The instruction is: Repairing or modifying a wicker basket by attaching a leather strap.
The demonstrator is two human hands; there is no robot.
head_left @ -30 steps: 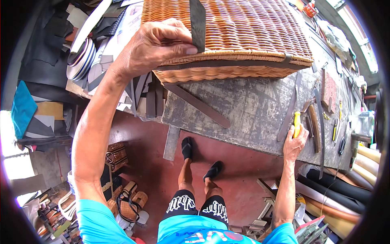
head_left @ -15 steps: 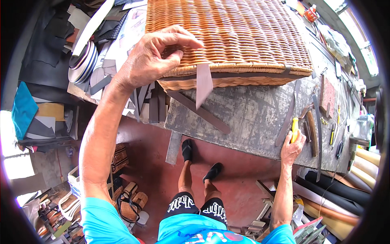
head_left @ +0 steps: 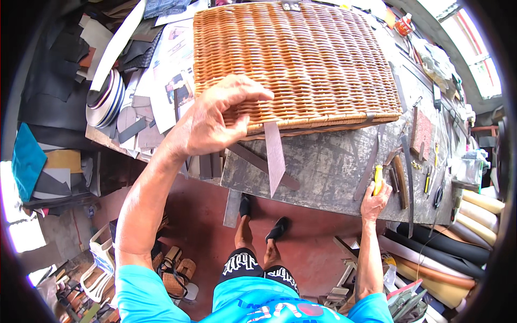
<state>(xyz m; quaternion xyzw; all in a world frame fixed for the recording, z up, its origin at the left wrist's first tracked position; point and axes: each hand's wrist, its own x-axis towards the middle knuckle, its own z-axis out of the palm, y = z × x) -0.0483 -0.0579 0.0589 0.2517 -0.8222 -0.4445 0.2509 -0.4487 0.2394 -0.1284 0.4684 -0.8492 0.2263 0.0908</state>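
Observation:
A brown wicker basket (head_left: 296,70) stands on the worn grey workbench (head_left: 318,172). My left hand (head_left: 223,116) is at its near left edge, fingers curved and thumb apart, with a gap between them. Just beside these fingertips, a pale mauve-grey leather strip (head_left: 275,159) hangs from the basket's near edge, its lower end cut to a slanted point. Over the bench's front right edge, my right hand (head_left: 375,203) grips a yellow-handled tool (head_left: 378,179); its working end cannot be made out. A dark leather strap (head_left: 250,156) lies partly beneath the hanging strip.
Right of the tool lie a wooden-handled hammer (head_left: 400,180), dark straps (head_left: 407,188), scissors (head_left: 438,196) and a reddish block (head_left: 420,134). Webbing rolls (head_left: 107,99) and leather scraps crowd the left. Rolled material (head_left: 447,253) is stacked below the bench's right end.
The basket sits lower in view, its near face less visible. The hanging strip reaches lower. My left hand has shifted right and down with the basket; my right hand keeps the yellow-handled tool.

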